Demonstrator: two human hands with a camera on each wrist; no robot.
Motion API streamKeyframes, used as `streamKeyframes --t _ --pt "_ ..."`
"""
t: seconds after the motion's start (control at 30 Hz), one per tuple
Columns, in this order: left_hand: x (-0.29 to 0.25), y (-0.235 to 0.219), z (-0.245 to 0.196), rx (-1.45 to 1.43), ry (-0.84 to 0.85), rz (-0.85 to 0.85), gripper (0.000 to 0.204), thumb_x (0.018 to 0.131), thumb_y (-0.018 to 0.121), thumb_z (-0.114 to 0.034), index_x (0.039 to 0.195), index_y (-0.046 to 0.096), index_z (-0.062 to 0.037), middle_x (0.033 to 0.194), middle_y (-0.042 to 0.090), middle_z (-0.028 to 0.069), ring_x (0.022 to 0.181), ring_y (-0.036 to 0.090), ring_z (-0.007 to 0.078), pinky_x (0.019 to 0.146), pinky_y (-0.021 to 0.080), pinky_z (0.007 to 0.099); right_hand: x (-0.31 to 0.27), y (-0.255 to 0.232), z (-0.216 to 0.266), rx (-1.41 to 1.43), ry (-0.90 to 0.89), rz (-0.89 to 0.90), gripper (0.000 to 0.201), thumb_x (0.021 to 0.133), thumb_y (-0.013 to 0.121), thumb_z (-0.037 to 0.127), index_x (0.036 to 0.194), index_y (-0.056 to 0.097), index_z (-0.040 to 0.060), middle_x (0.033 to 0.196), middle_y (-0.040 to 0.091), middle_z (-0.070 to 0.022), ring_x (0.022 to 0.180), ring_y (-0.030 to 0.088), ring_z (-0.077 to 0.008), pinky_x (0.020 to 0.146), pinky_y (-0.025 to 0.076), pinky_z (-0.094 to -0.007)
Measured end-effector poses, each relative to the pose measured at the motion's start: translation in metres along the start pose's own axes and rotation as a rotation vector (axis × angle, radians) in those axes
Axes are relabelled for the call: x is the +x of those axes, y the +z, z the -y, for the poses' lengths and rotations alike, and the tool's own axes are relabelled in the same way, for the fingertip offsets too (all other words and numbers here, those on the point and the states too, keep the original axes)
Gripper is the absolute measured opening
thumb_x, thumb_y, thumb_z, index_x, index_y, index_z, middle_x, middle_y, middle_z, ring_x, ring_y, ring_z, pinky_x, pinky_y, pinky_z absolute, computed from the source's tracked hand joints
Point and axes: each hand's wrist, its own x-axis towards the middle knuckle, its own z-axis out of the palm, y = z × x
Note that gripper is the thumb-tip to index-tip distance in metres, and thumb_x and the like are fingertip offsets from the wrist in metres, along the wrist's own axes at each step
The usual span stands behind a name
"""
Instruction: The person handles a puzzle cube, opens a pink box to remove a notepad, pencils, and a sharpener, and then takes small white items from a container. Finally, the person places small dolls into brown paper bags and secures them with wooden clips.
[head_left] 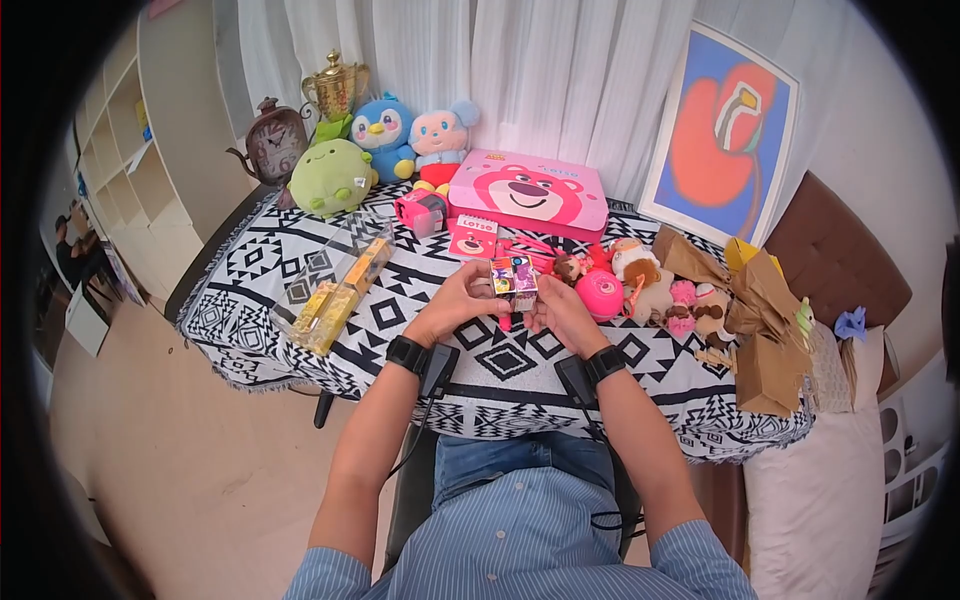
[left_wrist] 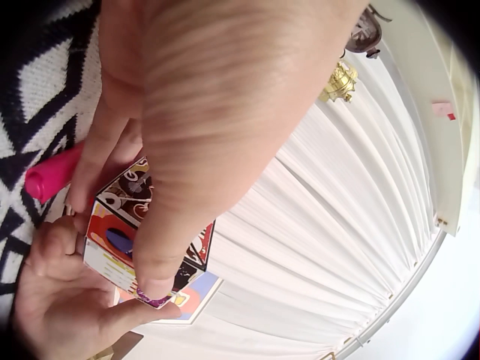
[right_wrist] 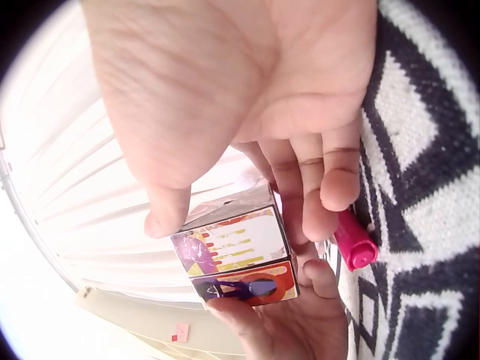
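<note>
Both hands hold a small picture-printed cube [head_left: 513, 277] above the patterned cloth, in front of the body. My left hand [head_left: 462, 303] grips its left side; in the left wrist view the thumb lies across the printed faces and the fingers go behind. At the opposite side my right hand [head_left: 565, 315] holds it between thumb and fingers. The right wrist view shows the cube [right_wrist: 238, 255] with colourful cartoon panels, a seam between two blocks and a shiny greyish side. A bright pink marker-like stick [right_wrist: 356, 244] lies on the cloth beneath the hands.
A clear package [head_left: 340, 290] with yellow contents lies left. Behind stand a pink bear box [head_left: 530, 195], a Lotso notebook [head_left: 474, 238] and plush toys [head_left: 335, 178]. To the right are a pink ball [head_left: 601, 295], small dolls [head_left: 682, 305] and brown paper bags [head_left: 770, 370].
</note>
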Motion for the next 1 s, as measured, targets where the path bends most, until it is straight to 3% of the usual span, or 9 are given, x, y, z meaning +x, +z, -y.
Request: streamKeyframes --t 0.13,0.33,0.57,0.73,1.0 --pt "0.001 -0.003 0.005 0.01 0.0 -0.012 0.046 0.077 0.073 0.0 0.115 0.047 -0.0009 0.114 0.057 0.0078 0.107 0.057 0.0157 0.09 0.049 0.0291 0.0 0.003 -0.001 0.02 -0.043 -0.01 0.041 0.097 0.052 0.034 0.123 0.047 0.0022 0.087 0.059 -0.0054 0.067 0.059 -0.0117 0.054 0.046 -0.0218" --pt "0.002 -0.005 0.005 0.032 -0.005 -0.034 0.042 0.084 0.069 -0.01 0.12 0.048 -0.0011 0.115 0.057 0.0077 0.105 0.057 0.0141 0.09 0.049 0.028 0.003 -0.001 -0.004 -0.12 -0.045 0.019 0.049 0.094 0.058 0.033 0.129 0.044 0.0016 0.087 0.058 -0.004 0.068 0.059 -0.0107 0.055 0.046 -0.0213" --pt "0.003 -0.007 0.008 -0.085 -0.028 -0.045 0.042 0.094 0.057 -0.031 0.115 0.053 0.0049 0.11 0.06 0.0094 0.098 0.06 0.014 0.088 0.05 0.0297 0.002 0.0 -0.001 -0.09 -0.034 -0.05 0.04 0.096 0.051 0.041 0.109 0.05 0.0035 0.08 0.055 -0.0034 0.068 0.058 -0.0122 0.058 0.044 -0.0223" --pt "0.003 -0.006 0.004 -0.151 -0.034 -0.054 0.048 0.097 0.049 -0.037 0.116 0.052 0.0071 0.11 0.061 0.0135 0.099 0.062 0.0185 0.09 0.05 0.0336 0.002 -0.001 0.0 -0.011 -0.016 -0.051 0.039 0.098 0.046 0.042 0.106 0.05 0.0049 0.079 0.055 -0.0044 0.068 0.058 -0.0142 0.06 0.043 -0.0237" --pt "0.006 -0.01 0.004 -0.222 -0.014 -0.015 0.044 0.101 0.041 -0.033 0.111 0.053 0.0082 0.109 0.061 0.0207 0.099 0.062 0.0276 0.09 0.051 0.0378 0.004 -0.002 0.001 0.086 -0.015 -0.039 0.055 0.099 0.034 0.051 0.114 0.053 0.0023 0.095 0.064 -0.0126 0.075 0.061 -0.018 0.063 0.045 -0.0263"
